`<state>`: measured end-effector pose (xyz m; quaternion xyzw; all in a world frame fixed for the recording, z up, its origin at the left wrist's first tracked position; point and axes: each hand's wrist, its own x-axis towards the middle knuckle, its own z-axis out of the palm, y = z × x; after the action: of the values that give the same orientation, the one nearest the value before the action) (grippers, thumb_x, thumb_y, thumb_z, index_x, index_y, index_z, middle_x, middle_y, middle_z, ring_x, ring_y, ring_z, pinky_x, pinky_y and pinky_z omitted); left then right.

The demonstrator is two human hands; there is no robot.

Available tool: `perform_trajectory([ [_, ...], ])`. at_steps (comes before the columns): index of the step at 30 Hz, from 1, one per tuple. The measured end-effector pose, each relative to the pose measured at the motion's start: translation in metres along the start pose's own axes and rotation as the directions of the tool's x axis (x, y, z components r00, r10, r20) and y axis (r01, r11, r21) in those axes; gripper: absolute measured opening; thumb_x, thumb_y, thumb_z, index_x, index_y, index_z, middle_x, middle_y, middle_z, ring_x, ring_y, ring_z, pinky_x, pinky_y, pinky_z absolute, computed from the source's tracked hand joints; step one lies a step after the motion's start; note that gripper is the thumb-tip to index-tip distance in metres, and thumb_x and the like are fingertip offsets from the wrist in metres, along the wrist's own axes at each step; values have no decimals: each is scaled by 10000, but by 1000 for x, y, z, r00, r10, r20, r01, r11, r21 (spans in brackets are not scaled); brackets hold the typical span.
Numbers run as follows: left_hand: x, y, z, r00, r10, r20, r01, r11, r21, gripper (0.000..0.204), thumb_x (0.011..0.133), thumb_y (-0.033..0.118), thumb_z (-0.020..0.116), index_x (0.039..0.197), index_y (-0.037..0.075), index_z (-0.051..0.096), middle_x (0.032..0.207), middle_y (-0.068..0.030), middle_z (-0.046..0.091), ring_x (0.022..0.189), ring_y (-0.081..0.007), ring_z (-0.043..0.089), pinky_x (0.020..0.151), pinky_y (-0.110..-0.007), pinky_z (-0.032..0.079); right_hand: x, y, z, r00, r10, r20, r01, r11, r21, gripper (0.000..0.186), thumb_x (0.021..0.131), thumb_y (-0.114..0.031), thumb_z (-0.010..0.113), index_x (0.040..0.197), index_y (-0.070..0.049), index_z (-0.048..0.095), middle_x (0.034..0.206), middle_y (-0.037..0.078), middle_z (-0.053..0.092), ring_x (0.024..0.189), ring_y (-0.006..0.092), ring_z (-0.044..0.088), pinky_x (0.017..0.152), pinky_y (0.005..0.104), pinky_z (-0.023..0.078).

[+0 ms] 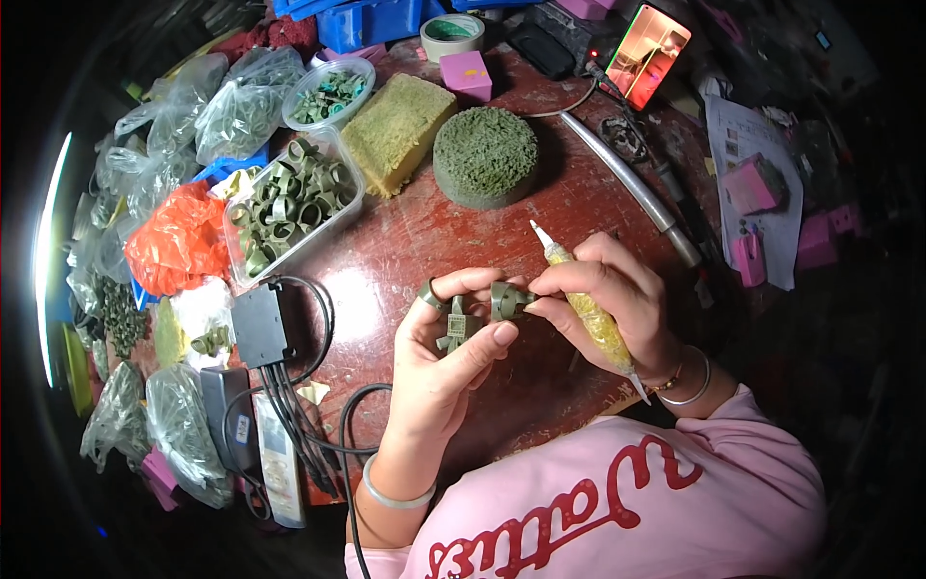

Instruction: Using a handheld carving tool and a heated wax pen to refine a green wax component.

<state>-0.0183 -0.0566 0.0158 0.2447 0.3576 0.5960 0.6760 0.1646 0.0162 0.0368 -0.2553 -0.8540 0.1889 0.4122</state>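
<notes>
Above the red table, my left hand (436, 372) is curled with a dull green ring with a square, dotted top (460, 326) held by its fingers. Another green band (430, 294) sits around one of its fingers. My right hand (622, 294) grips a pen-like carving tool (596, 326) with a yellow wrapped handle, slanting with its pale tip up and left. Thumb and forefinger of that hand also pinch a wide green ring (505, 301), close beside the left fingers. Part of each ring is hidden by the fingers.
A clear tub (355, 183) full of green rings and a round tub (333, 123) of small pieces stand at left. Behind are a yellow sponge block (397, 125) and a round green sponge (485, 154). A black box (262, 323) with cables lies left; a metal tube (627, 183) lies right.
</notes>
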Motion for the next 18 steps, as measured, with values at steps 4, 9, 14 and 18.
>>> perform_trajectory([
  [4,1,-2,1,1000,5,-27,-5,1000,14,403,840,21,689,1222,34,562,1078,-117,654,674,-54,554,438,-122,334,-4,3,2,1000,25,4,-25,999,48,250,783,-155,800,967,-46,671,808,64,545,670,190,532,586,299,437],
  [9,2,-1,-6,1000,-10,12,12,988,-156,381,851,29,697,1207,66,565,1100,-94,656,697,-44,555,462,-126,355,3,6,-18,998,7,70,-20,982,187,349,883,-332,691,1037,-19,675,822,63,559,739,172,521,668,291,424],
  [14,4,0,-5,1000,-14,-6,12,968,-251,319,881,65,655,1184,64,556,1176,-139,621,680,-45,513,451,-121,336,2,11,-6,974,227,19,-216,892,397,233,825,-15,731,1053,1,685,926,74,692,774,112,623,666,223,479],
  [18,4,3,-4,997,-25,72,42,968,-248,311,867,54,666,1157,47,552,1195,-151,614,645,-35,494,445,-117,324,-4,10,-11,902,409,140,-416,736,534,170,843,-19,729,1010,7,708,920,73,715,771,70,629,646,187,477],
])
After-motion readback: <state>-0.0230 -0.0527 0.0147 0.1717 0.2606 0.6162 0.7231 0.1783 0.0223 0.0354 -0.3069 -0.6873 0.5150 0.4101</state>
